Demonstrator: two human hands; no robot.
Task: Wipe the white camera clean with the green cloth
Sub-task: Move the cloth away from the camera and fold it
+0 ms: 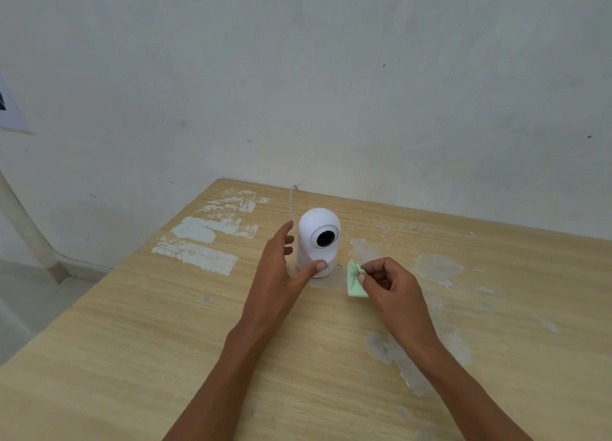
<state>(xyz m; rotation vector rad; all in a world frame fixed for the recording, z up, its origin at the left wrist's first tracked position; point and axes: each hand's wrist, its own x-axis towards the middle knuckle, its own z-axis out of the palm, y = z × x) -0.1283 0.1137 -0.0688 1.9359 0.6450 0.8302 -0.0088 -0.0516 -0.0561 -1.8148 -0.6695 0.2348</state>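
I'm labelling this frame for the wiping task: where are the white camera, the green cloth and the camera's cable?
white camera (pixel 314 228): head view, on its rounded upper body.
green cloth (pixel 353 283): head view, on the visible fold.
cable (pixel 291 202): head view, on the stretch behind the camera.

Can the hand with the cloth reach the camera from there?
Probably yes. The right hand pinches the cloth just beside the camera, with only bare table between.
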